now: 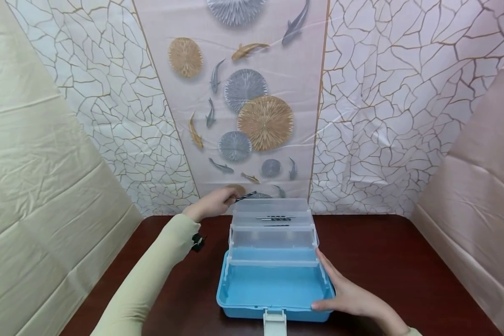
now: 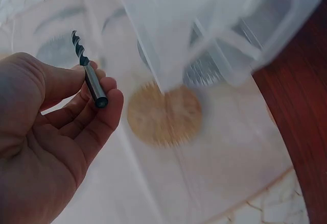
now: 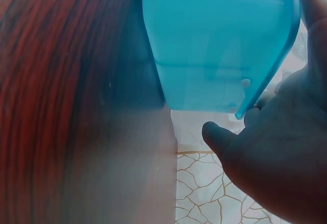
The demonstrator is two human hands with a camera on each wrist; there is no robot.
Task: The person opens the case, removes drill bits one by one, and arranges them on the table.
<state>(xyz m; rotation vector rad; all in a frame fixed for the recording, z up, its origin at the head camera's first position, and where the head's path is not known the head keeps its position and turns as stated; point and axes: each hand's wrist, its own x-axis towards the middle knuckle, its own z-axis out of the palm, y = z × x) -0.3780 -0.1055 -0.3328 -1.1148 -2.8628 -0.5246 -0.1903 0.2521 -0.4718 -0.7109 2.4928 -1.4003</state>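
Note:
My left hand (image 1: 216,201) pinches a drill bit (image 2: 89,71) between thumb and fingers, the dark twisted end pointing up and away and the silver shank toward the palm. It is beside the upper left corner of the raised clear trays (image 1: 273,238). Several more drill bits (image 1: 277,218) lie in the top tray. Below stands the open blue toolbox (image 1: 277,308). My right hand (image 1: 353,296) rests at its right side, thumb at the front rim and straight fingers reaching along the side toward the lower tray. Part of those fingers is hidden by the box in the right wrist view.
The box stands on a dark red wooden table (image 1: 374,261). A white latch (image 1: 275,322) hangs at its front. Behind the table is a patterned cloth backdrop (image 1: 252,93), with plain cloth on both sides. A small black device (image 1: 198,242) is by the left sleeve.

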